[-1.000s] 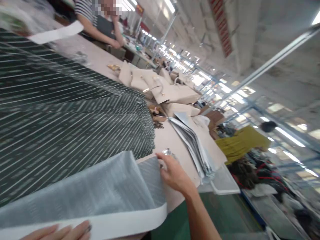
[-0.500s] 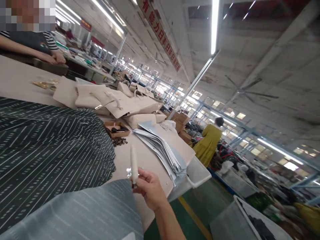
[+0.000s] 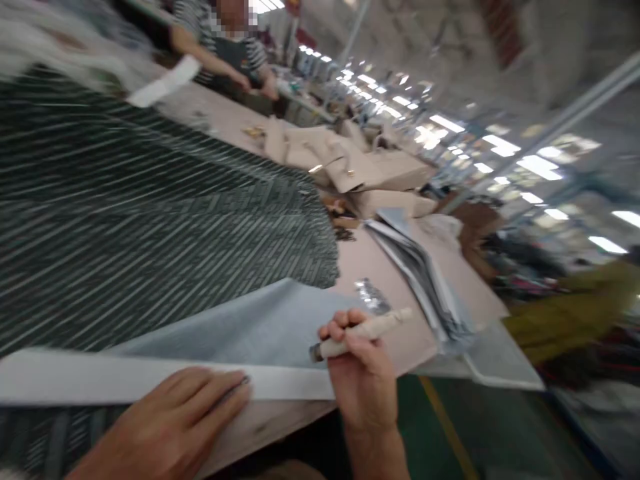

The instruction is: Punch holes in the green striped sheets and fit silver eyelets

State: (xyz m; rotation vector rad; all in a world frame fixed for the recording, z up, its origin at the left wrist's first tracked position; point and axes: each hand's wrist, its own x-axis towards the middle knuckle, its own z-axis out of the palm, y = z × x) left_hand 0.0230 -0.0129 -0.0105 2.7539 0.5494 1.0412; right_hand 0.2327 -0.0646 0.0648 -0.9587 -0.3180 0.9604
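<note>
My right hand (image 3: 361, 373) is closed round a pale wooden-handled tool (image 3: 363, 331), its dark tip pointing left over the near edge of a grey sheet (image 3: 250, 330). My left hand (image 3: 173, 423) lies flat, fingers stretched, on a white strip (image 3: 125, 377) along that sheet's near edge. Dark green striped fabric (image 3: 140, 213) covers the table (image 3: 385, 280) behind the sheet. The picture is blurred by motion.
Beige bags (image 3: 350, 167) are piled further along the table, with a stack of grey sheets (image 3: 425, 280) and a small shiny piece (image 3: 371, 295) near my right hand. A person in a striped top (image 3: 225, 47) works at the far end. Green floor lies to the right.
The view swung back down to the table. My right hand lowered the tool from upright to lying across the sheet's edge. My left hand came back into view, flat on the white strip.
</note>
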